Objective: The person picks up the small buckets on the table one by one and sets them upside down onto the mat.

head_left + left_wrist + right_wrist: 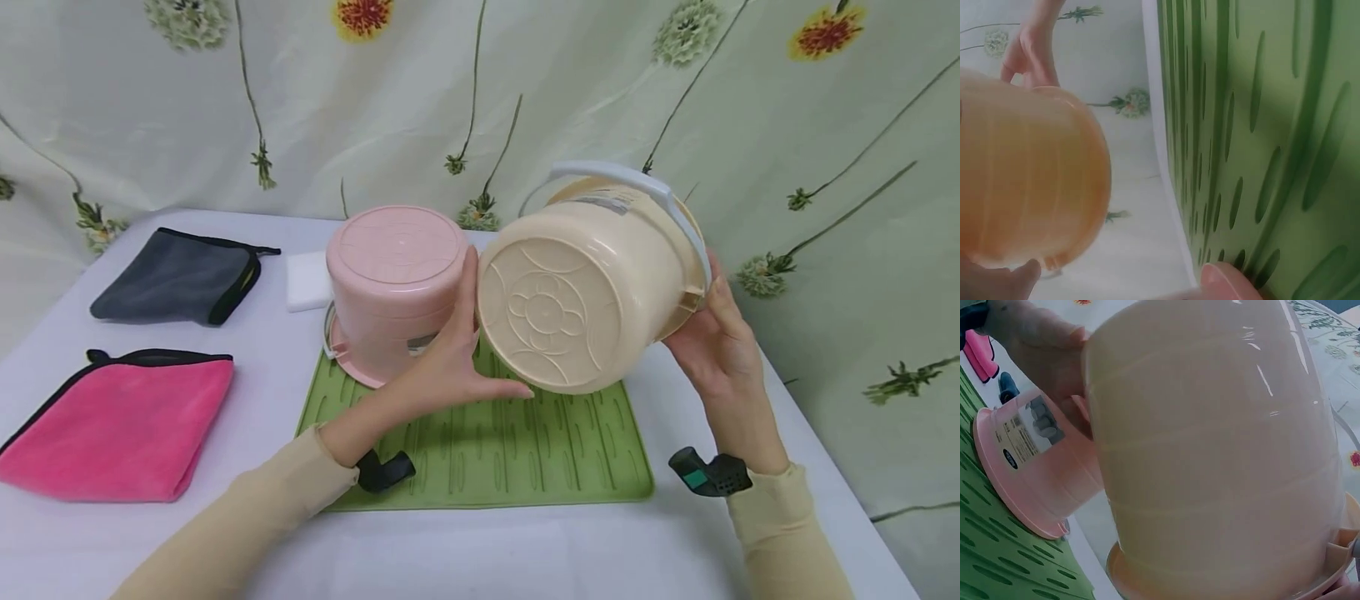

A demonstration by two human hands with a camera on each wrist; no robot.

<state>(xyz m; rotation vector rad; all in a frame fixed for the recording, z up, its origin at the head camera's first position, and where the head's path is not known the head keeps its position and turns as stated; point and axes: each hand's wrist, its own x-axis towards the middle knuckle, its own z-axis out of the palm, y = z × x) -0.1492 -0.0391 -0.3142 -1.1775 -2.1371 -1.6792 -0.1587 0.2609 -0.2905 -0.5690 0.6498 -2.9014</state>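
Observation:
A beige bucket (551, 308) is held tilted above the mat, its embossed base toward me and its pale grey handle (615, 172) swung over the far side. My right hand (716, 350) grips its rim from the right. Fingers straight and thumb stretched out, my left hand (446, 362) touches the base end at the left; the right wrist view also shows this left hand (1044, 353) against the bucket's side. Upside down just behind it stands a pink bucket (397, 258), with a label (1029, 432) on its wall.
Under the pink bucket lies a ribbed green mat (495, 458) on a white-covered table (420, 554). To the left are a pink cloth (120, 425) and a dark grey cloth (168, 275), both black-edged. A white block (306, 282) sits beside the pink bucket. A flowered curtain (420, 108) hangs behind.

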